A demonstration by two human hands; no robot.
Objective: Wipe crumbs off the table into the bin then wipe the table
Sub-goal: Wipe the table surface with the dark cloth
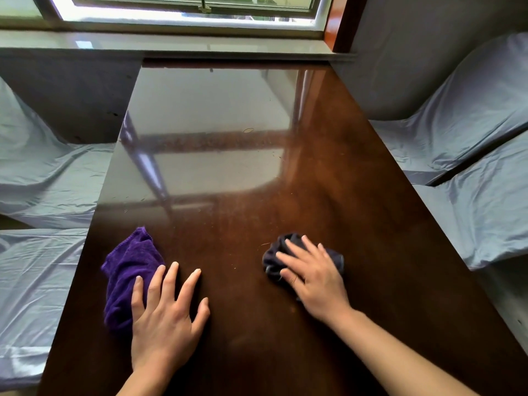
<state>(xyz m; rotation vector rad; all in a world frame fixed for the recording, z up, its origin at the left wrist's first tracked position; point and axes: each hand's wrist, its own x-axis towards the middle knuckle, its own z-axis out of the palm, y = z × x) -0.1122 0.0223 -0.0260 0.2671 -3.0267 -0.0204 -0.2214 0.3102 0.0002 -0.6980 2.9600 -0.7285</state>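
Your single head view looks steeply down the tabletop [285, 195] toward the window [185, 7], close above.

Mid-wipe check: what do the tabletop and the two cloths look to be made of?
Tabletop: dark brown wood or veneer, apparently, under glossy lacquer; it mirrors the window. Purple cloth: fluffy pile, stitched edge, probably microfibre. Dark cloth under the right hand: soft bunched fabric; too dark to tell the weave.

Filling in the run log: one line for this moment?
left hand flat, touching purple cloth | right hand pressing dark cloth | table: crumbs present
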